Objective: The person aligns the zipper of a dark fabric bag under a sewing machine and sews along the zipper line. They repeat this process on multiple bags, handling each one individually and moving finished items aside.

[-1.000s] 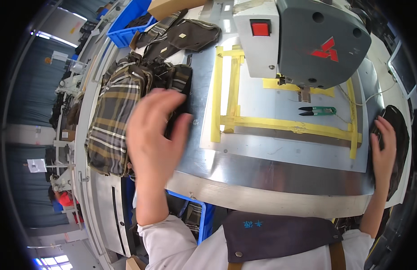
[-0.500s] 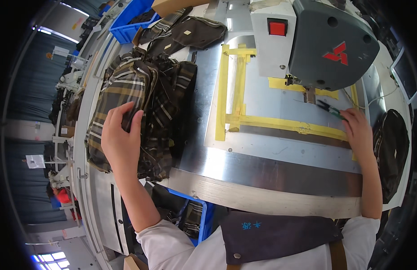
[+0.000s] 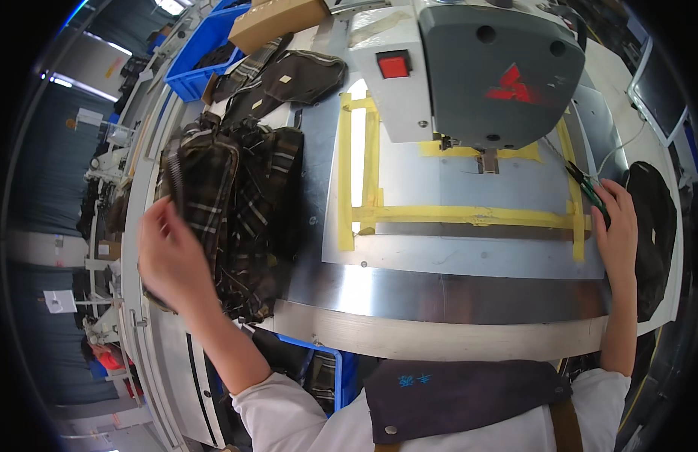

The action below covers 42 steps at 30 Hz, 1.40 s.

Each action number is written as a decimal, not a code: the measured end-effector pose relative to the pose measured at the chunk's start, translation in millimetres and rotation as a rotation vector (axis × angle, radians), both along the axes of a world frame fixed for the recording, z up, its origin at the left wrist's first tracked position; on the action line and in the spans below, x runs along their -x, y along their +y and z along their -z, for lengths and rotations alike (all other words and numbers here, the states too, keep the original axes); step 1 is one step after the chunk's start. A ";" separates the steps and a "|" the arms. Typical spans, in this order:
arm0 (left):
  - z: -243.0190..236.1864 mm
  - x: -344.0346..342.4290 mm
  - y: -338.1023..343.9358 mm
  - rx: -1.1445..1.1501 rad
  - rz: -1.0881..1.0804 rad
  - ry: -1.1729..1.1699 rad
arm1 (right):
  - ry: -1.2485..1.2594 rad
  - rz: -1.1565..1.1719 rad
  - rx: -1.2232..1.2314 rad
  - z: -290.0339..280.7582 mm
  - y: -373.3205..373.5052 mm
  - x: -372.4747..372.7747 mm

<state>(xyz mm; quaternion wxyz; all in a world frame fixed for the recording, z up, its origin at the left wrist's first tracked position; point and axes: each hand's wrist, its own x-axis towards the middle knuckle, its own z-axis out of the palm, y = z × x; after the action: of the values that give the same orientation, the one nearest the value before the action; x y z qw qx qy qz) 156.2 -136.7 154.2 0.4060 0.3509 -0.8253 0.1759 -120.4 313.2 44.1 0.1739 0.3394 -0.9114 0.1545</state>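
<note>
My left hand, blurred by motion, pinches the edge of a plaid fabric piece at the left side of the pile of dark plaid fabric. My right hand grips green-handled thread snips, blades pointing up-left, at the right of the yellow-taped plate. A sewing machine head, grey with a red button, hangs over the plate, its presser foot left of the snips. A dark fabric piece lies just beside my right hand.
A blue crate and a cardboard box sit at the back left, near flat fabric pieces. A second blue crate with fabric is below the table's front edge. A white cord runs along the right.
My right hand has picked up the snips and then shifted right with them. My left hand has moved left across the pile and now pulls up an edge of plaid fabric.
</note>
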 end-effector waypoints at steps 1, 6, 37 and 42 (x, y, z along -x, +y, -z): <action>-10.8 -8.2 9.9 0.075 0.021 0.057 | -0.021 -0.032 0.051 -6.7 -4.3 -6.0; -29.8 -7.2 103.0 0.056 0.473 -0.051 | 0.019 -0.473 0.292 -46.1 -60.9 -50.3; 138.7 158.2 132.4 -1.102 1.091 -0.248 | -0.733 -0.426 -0.123 9.0 -113.9 -21.9; 141.6 162.0 135.1 -1.219 1.191 -0.193 | -0.899 -0.401 0.078 -0.2 -117.6 -24.3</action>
<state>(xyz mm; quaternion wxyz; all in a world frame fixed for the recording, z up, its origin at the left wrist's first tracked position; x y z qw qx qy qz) -5.8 -1.6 12.6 0.0990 -0.0006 -0.8532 -0.5121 -96.1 195.6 44.3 -0.2571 0.4011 -0.8066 0.3499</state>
